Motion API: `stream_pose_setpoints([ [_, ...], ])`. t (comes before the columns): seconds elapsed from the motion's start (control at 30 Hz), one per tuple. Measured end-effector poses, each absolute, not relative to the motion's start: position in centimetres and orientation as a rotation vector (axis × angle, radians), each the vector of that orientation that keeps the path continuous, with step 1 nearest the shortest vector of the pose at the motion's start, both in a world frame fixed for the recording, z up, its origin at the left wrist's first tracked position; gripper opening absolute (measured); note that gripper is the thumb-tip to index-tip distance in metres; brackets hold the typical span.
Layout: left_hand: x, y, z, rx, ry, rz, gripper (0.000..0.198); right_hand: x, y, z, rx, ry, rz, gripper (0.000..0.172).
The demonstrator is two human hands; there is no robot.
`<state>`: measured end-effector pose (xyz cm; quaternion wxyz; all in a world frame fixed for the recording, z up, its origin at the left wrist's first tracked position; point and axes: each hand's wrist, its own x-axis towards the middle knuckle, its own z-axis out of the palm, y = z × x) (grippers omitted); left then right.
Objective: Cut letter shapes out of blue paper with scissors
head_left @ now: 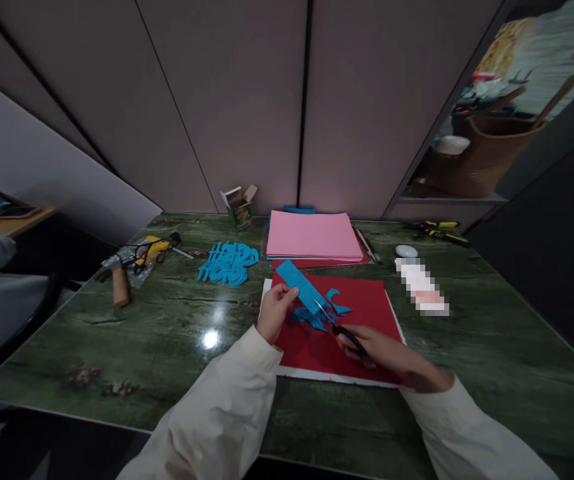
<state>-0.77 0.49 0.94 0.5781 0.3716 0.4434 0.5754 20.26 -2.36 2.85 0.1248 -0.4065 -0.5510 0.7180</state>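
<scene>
Blue strip [303, 285] at the scissors [340, 330]

The left hand [273, 312] pinched the strip between thumb and fingers above a red sheet [367, 297]; the right hand [383, 347] was closed around the scissors' handles, blades at the strip's near end. Cut blue lettering [229, 262] lay left of the sheet, apparently finished; blue scraps [311, 320] lay beneath the strip, most of which seemed uncut. Pink paper [311, 235] was stacked behind. The dark green, glossy tabletop [167, 347] adjoined panelled walls [251, 100]; a brown basket [491, 153] stood beyond an opening at right.
</scene>
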Motion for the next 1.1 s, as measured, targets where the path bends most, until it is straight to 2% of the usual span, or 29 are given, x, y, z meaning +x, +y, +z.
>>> stream_pose_setpoints([
  [1.1, -0.75, 0.36, 1.67, 0.922, 1.101, 1.28, 0.024, 20.23, -2.2, 2.83, -1.124, -1.365, 2.175, 0.036],
])
